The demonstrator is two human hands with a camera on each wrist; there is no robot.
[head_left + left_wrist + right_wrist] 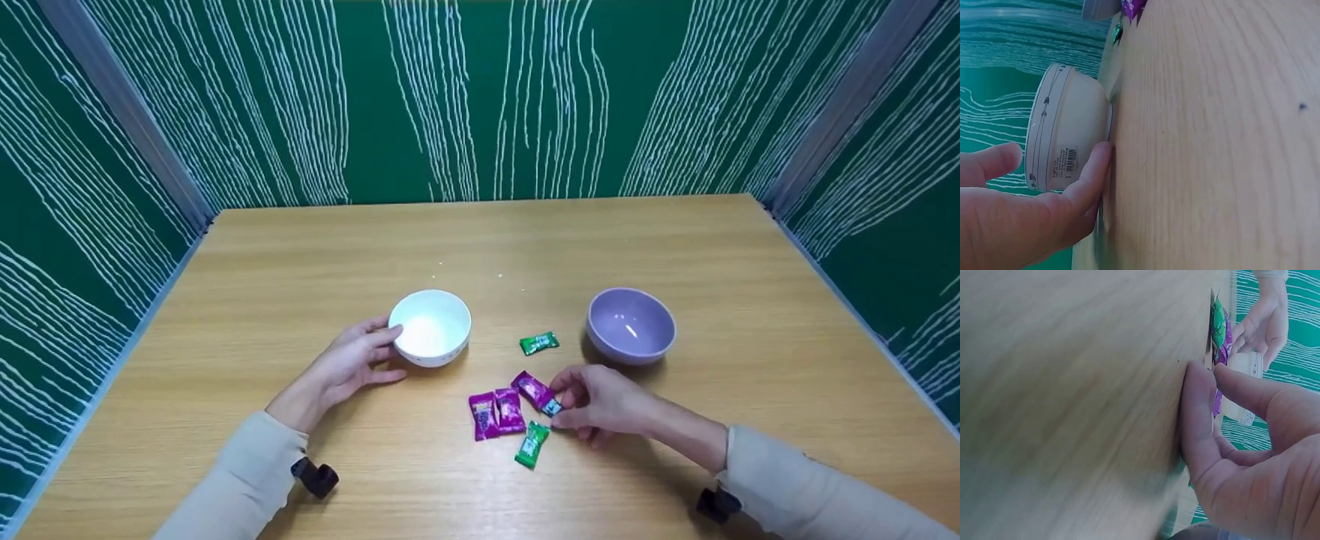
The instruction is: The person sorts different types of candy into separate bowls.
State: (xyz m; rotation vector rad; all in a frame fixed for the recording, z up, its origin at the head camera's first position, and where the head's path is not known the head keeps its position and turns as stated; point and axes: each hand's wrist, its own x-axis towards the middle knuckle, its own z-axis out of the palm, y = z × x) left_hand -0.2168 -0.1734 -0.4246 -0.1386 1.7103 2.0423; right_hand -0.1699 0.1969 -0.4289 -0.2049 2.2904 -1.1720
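Visibly, the left hand (351,364) spreads fingers around a white bowl (430,330); whether fingers of the right hand (606,402) pinch the nearest purple candy (532,388) is unclear.

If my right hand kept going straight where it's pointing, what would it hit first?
Probably the nearest purple candy packet, just ahead of your right hand; whether they already touch is unclear.

Booth-like space, green white-streaked walls (484,97)

Bright head view — wrist views seemingly hazy
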